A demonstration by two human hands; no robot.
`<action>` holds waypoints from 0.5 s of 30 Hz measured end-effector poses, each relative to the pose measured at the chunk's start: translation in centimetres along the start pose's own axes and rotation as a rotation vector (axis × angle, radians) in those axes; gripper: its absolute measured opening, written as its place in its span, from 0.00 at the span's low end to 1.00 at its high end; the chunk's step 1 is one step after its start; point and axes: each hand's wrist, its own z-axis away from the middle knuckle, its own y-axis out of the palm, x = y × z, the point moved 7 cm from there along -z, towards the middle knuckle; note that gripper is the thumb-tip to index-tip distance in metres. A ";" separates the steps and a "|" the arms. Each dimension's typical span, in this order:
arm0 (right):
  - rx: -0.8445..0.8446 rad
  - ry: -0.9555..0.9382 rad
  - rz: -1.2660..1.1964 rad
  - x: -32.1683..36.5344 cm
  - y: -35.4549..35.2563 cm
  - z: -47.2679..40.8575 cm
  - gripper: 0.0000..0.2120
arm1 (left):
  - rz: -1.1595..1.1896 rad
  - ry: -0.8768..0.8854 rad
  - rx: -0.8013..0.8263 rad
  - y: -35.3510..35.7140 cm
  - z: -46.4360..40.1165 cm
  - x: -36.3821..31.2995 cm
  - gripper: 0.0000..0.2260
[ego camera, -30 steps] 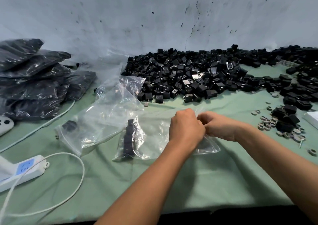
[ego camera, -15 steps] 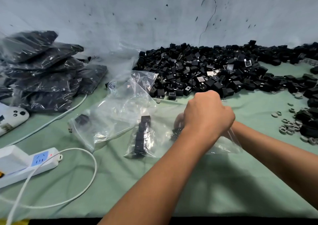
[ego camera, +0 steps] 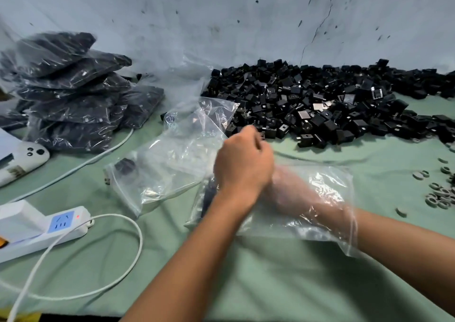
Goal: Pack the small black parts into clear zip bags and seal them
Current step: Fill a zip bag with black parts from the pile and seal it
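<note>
A clear zip bag (ego camera: 317, 198) lies on the green cloth in front of me. My right hand (ego camera: 290, 188) is pushed inside it up to the wrist and shows blurred through the plastic. The bag's mouth wraps my right forearm. Whether that hand holds anything is hidden. A few black parts (ego camera: 209, 196) stand in a row at the bag's left end. My left hand (ego camera: 243, 164) is a closed fist pinching the bag's top left part. A big pile of small black parts (ego camera: 320, 105) lies behind, against the wall.
More crumpled clear bags (ego camera: 172, 164) lie left of my hands, one with a black part inside. Filled bags (ego camera: 69, 95) are stacked at far left. A white power strip (ego camera: 49, 225) with cable and a white device (ego camera: 22, 159) sit near left. Grey rings (ego camera: 440, 196) lie at right.
Both hands were pinching the bag's edge a second ago. Since then my right hand has gone deep into the bag, and my left fist has shifted over its left end. The view moved closer.
</note>
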 end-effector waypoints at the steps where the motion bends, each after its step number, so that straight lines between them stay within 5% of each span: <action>1: -0.117 -0.056 -0.046 0.5 -0.1 -0.2 0.15 | -0.064 -0.054 -0.030 -0.4 -0.4 2.7 0.05; 6: -0.220 -0.089 0.040 0.2 1.1 -1.2 0.20 | -0.233 -0.247 0.080 0.3 -0.3 11.6 0.07; 15: -0.040 -0.137 0.103 1.1 0.1 -2.6 0.29 | -0.153 -0.169 0.105 0.4 -0.4 11.7 0.08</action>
